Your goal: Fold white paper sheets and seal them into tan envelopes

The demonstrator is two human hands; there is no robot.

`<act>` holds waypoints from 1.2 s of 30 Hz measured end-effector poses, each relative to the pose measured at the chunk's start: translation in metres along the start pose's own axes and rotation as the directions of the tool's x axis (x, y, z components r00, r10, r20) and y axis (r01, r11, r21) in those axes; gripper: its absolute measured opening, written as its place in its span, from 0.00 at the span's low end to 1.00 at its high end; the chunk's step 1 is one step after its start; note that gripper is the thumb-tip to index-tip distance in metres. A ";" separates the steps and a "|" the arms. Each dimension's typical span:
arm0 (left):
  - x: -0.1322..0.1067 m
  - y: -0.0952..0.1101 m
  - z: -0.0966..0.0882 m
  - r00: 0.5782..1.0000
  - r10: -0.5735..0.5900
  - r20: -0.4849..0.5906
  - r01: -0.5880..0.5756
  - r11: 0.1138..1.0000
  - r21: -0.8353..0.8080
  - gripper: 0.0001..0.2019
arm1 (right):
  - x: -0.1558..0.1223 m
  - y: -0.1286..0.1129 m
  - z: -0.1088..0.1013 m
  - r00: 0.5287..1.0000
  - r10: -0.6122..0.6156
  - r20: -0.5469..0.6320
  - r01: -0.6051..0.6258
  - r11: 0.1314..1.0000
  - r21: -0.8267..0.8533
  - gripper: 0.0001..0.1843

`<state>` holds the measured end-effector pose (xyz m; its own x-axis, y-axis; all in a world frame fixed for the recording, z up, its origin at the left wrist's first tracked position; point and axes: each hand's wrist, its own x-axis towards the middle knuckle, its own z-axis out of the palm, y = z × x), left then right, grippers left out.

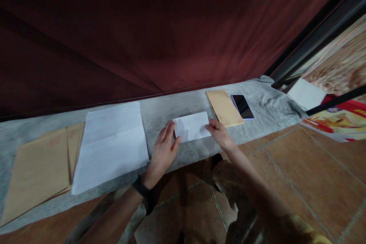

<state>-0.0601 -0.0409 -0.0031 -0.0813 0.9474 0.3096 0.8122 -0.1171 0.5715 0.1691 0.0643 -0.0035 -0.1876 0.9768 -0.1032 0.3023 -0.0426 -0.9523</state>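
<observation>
A folded sheet of white paper (192,126) lies crosswise on the grey cloth in front of me. At its left edge is my left hand (164,146), fingers stretched out and thumb spread apart, the thumb tip touching the lower left corner. My right hand (219,131) pinches the paper's right edge between thumb and bent fingers. Just beyond the right hand lies a tan envelope (225,107). Left of my left hand is a stack of white sheets (111,145) with a crease across the top one.
Several larger brown envelopes (42,164) overlap at the far left. A phone (243,106) lies beside the tan envelope. The grey cloth (171,106) covers a narrow surface against a dark red curtain (160,45). Tiled floor (291,171) and a colourful printed box (340,118) are at right.
</observation>
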 end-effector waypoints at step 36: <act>0.037 0.001 0.015 0.833 -0.401 0.381 0.552 0.561 -0.616 0.11 | -0.007 -0.003 0.007 0.914 0.239 0.329 -0.376 0.804 0.460 0.15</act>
<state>-0.0534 -0.0016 -0.0025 -0.1732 0.9496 -0.2611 0.0546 0.2740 0.9602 0.1626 0.0559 -0.0023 -0.4064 0.8132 -0.4166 -0.1166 -0.4984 -0.8591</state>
